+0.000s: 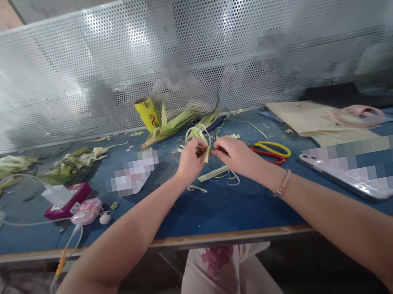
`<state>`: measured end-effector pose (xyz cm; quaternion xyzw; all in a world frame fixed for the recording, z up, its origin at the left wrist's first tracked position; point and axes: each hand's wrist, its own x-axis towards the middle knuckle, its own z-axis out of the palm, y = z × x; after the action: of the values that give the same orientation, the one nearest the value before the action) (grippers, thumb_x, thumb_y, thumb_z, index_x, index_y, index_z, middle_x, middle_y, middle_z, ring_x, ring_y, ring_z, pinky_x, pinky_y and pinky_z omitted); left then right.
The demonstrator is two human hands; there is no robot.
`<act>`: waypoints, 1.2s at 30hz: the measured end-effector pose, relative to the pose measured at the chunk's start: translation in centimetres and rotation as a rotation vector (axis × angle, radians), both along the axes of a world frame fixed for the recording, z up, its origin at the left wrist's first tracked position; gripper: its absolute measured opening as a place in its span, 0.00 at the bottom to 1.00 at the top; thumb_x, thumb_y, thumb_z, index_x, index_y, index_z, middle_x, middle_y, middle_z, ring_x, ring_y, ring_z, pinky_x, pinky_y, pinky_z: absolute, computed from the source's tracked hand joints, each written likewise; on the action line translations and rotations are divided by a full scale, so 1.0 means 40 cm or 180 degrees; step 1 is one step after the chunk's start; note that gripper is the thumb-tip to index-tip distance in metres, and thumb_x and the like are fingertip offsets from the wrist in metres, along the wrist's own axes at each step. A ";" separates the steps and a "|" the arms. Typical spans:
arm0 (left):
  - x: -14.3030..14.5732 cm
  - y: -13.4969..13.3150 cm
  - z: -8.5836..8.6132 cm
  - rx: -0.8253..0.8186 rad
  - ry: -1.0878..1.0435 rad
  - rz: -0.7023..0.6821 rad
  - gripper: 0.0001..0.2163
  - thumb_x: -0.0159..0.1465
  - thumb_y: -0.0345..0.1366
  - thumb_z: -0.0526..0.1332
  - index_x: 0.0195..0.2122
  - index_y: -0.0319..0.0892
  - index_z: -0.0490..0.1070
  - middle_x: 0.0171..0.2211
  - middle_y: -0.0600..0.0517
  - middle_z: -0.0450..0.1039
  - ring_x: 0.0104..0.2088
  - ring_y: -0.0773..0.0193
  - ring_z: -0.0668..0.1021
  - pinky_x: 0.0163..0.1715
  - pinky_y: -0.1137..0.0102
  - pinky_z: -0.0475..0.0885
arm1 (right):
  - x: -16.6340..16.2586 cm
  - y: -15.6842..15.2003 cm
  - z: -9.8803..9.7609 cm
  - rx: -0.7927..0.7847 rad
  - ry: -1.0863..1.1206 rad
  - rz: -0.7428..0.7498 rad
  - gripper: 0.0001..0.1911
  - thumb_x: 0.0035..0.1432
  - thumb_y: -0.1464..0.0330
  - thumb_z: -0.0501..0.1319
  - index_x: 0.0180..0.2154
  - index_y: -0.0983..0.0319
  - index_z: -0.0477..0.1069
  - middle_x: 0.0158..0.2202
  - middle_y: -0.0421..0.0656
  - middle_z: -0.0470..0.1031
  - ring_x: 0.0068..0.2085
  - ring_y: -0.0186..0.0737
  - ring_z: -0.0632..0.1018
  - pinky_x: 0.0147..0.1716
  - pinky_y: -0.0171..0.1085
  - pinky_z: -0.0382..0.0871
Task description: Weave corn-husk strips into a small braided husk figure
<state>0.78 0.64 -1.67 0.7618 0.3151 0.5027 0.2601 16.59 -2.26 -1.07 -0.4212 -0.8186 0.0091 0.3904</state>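
Note:
My left hand (190,159) and my right hand (235,154) meet above the middle of the blue table (208,211). Both pinch a small bundle of pale green leaf strips (203,138), whose loops stick up between the fingers. More loose strips (213,173) lie on the table just under the hands. A bead bracelet (283,183) sits on my right wrist.
Yellow and red scissors (272,150) lie right of my hands. Corn husk leaves (173,125) and a yellow tube (148,114) sit behind. A pink box (67,200), a pink device with cable (87,212), a phone (346,174), brown paper (305,115) and a perforated metal screen (180,53) surround the work spot.

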 end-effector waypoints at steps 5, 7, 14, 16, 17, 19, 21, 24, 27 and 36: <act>0.003 0.000 -0.008 0.0018 0.0057 -0.0128 0.08 0.53 0.31 0.61 0.28 0.41 0.59 0.24 0.56 0.65 0.25 0.72 0.70 0.26 0.74 0.66 | 0.006 0.009 -0.003 -0.0145 -0.0062 0.0020 0.06 0.60 0.72 0.49 0.31 0.60 0.62 0.28 0.43 0.70 0.31 0.39 0.71 0.30 0.37 0.61; 0.004 -0.001 -0.009 0.0014 0.0086 -0.0149 0.06 0.53 0.30 0.59 0.29 0.41 0.60 0.25 0.55 0.66 0.26 0.72 0.70 0.27 0.74 0.67 | 0.007 0.004 -0.002 -0.0251 -0.0104 -0.0113 0.06 0.60 0.72 0.48 0.33 0.60 0.62 0.26 0.43 0.70 0.28 0.39 0.71 0.27 0.36 0.58; 0.007 -0.006 -0.008 0.0154 0.0019 -0.0098 0.05 0.56 0.32 0.58 0.27 0.41 0.61 0.24 0.56 0.66 0.25 0.72 0.69 0.27 0.74 0.66 | -0.003 -0.030 0.011 -0.0242 -0.0345 -0.0285 0.07 0.60 0.71 0.46 0.36 0.62 0.61 0.22 0.42 0.67 0.23 0.37 0.67 0.22 0.35 0.52; 0.006 -0.006 -0.009 0.0119 -0.0054 -0.0122 0.05 0.56 0.32 0.58 0.27 0.41 0.61 0.23 0.56 0.66 0.25 0.72 0.69 0.27 0.74 0.66 | -0.005 -0.036 0.015 -0.0232 -0.0403 -0.0296 0.08 0.61 0.70 0.45 0.37 0.62 0.61 0.22 0.42 0.66 0.22 0.37 0.67 0.22 0.35 0.52; 0.006 -0.005 -0.010 0.0085 -0.0097 -0.0130 0.04 0.56 0.31 0.58 0.28 0.41 0.61 0.24 0.55 0.67 0.25 0.71 0.70 0.28 0.73 0.67 | -0.005 -0.037 0.016 -0.0224 -0.0423 -0.0313 0.08 0.61 0.70 0.45 0.38 0.62 0.61 0.21 0.42 0.66 0.22 0.37 0.67 0.22 0.35 0.52; 0.006 0.000 -0.015 0.0009 -0.0184 -0.0134 0.03 0.57 0.32 0.57 0.28 0.40 0.62 0.25 0.54 0.68 0.26 0.70 0.71 0.29 0.72 0.68 | -0.004 -0.038 0.016 -0.0194 -0.0451 -0.0353 0.10 0.62 0.69 0.44 0.38 0.62 0.62 0.21 0.42 0.67 0.22 0.37 0.66 0.22 0.35 0.51; 0.008 0.004 -0.020 -0.0062 -0.0265 -0.0123 0.03 0.57 0.31 0.57 0.29 0.40 0.62 0.26 0.54 0.69 0.26 0.70 0.72 0.30 0.71 0.68 | -0.003 -0.038 0.016 -0.0127 -0.0445 -0.0360 0.11 0.62 0.68 0.44 0.38 0.62 0.63 0.21 0.42 0.67 0.22 0.37 0.67 0.22 0.35 0.51; 0.014 0.001 -0.023 -0.0109 -0.0409 -0.0109 0.03 0.57 0.29 0.57 0.28 0.41 0.61 0.25 0.55 0.69 0.27 0.70 0.73 0.30 0.72 0.69 | -0.003 -0.038 0.016 -0.0020 -0.0356 -0.0313 0.11 0.62 0.68 0.44 0.40 0.62 0.64 0.22 0.43 0.69 0.23 0.38 0.68 0.23 0.35 0.53; 0.021 -0.012 -0.020 -0.0077 -0.0540 -0.0109 0.04 0.58 0.29 0.56 0.29 0.41 0.60 0.26 0.55 0.70 0.29 0.70 0.74 0.32 0.71 0.69 | -0.006 -0.040 0.017 -0.0022 -0.0244 -0.0249 0.12 0.61 0.70 0.45 0.41 0.62 0.64 0.24 0.44 0.71 0.25 0.39 0.71 0.24 0.35 0.55; 0.027 -0.026 -0.014 -0.0303 -0.0700 -0.0144 0.03 0.59 0.29 0.56 0.30 0.42 0.60 0.25 0.54 0.73 0.29 0.68 0.76 0.34 0.69 0.71 | -0.002 -0.037 0.014 -0.0097 -0.0037 -0.0079 0.12 0.60 0.71 0.46 0.42 0.62 0.65 0.28 0.44 0.74 0.25 0.38 0.72 0.25 0.35 0.57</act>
<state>1.87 -0.40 -2.21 0.6958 0.2909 0.5617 0.3402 16.49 -3.75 -0.50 -0.4372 -0.8153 0.0142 0.3794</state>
